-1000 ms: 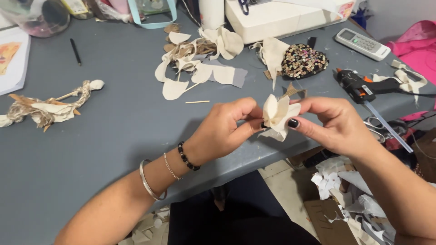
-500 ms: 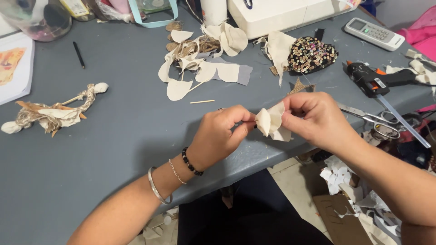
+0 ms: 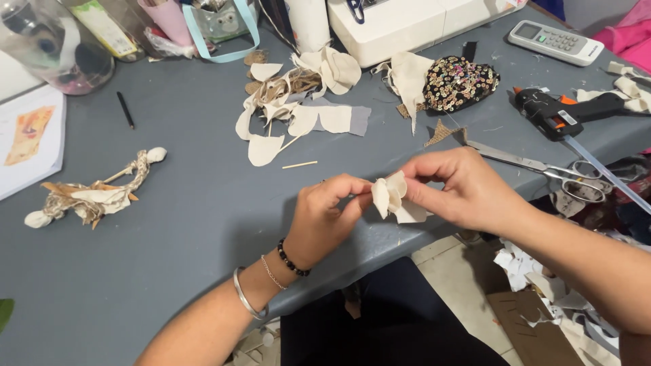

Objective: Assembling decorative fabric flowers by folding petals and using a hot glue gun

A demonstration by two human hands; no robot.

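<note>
Grey and matte, the worktable (image 3: 169, 224) fills most of the view, and its near edge runs from lower left up to the right. At the far edge stands a white sewing machine (image 3: 407, 24), with a clear plastic jar (image 3: 51, 44) at the far left and, beside it, a tube-shaped package (image 3: 102, 27) with a green and yellow label; the label's print is too small to read. A white sheet with an orange picture (image 3: 30, 135) lies flat at the left edge. Right of the machine rests a white remote control (image 3: 556, 42) with a small screen, and below it a black and orange glue gun (image 3: 563, 112) lies on its side. Steel scissors (image 3: 542, 169) lie near the table's right edge, blades pointing left. A dark sequinned pouch (image 3: 461, 83) sits by a heap of cream fabric petals (image 3: 305, 102). On the left lies a twine and cloth figure (image 3: 95, 193), its long axis running from lower left to upper right. Both hands meet over the near edge of the table: the left hand (image 3: 325, 217) pinches with thumb and forefinger closed on the cream fabric flower (image 3: 393, 198), and the right hand (image 3: 468, 190) is clamped on its other side, fingers curled over it. The flower's petals fan toward the left and upward, its narrow base tucked into the right hand. 3 bracelets circle the left wrist.
</note>
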